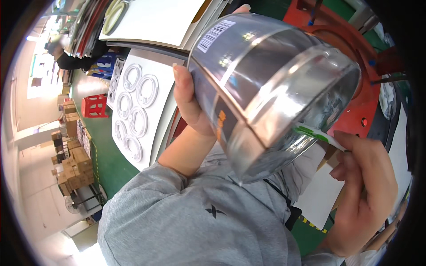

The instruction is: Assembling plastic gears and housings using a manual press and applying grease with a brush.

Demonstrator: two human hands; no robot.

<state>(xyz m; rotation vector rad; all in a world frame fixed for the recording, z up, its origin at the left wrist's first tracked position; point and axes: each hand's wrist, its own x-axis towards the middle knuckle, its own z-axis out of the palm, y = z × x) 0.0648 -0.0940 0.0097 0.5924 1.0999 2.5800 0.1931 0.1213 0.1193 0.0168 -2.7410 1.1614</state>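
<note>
A shiny, rounded metal shell (262,71) fills the middle of the view, tilted so that its open end faces right and down. A barcode label (216,36) and a dark panel with orange marks are on its outside. My left hand (193,95) grips the shell from the left, with a fingertip showing over its top edge. At the open end, my right hand (364,168) pinches a slim white and green strip (317,134) between thumb and fingers. The strip's far end reaches into the shell's mouth; whether it touches the inner wall I cannot tell.
Several white rings (146,91) lie on a white board (166,66) to the left. Behind the shell is a red machine (361,106). A red stool (94,106) and stacked cardboard boxes (73,166) stand farther left on the green floor. Another person's dark sleeve (71,61) shows at upper left.
</note>
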